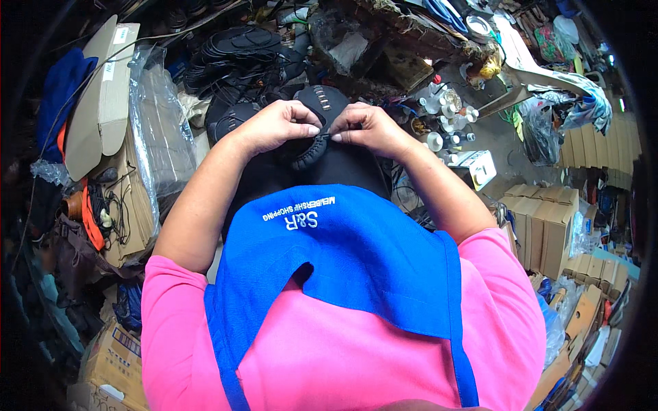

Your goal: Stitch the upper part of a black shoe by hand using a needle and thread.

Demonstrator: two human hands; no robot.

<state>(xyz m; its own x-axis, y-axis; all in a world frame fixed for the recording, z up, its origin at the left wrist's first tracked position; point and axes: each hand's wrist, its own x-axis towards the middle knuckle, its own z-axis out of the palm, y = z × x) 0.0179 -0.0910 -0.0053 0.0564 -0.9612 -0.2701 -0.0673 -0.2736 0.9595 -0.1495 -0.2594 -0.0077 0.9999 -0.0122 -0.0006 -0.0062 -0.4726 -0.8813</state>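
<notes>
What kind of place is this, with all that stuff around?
Probably a small shoemaking workshop. Both hands, left hand and right hand, hold a black shoe upper. Black soles are piled behind it, thread spools sit to the right, and cardboard boxes are stacked nearby.

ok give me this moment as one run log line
left hand: grips black shoe upper | right hand: pinches its stitched edge | blue apron below

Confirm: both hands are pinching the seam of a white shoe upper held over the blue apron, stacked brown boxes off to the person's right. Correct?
Not quite. The shoe upper is black, not white, as the head view shows. The rest holds: left hand and right hand both pinch its seam above the blue apron, with stacked brown boxes to the person's right.
</notes>
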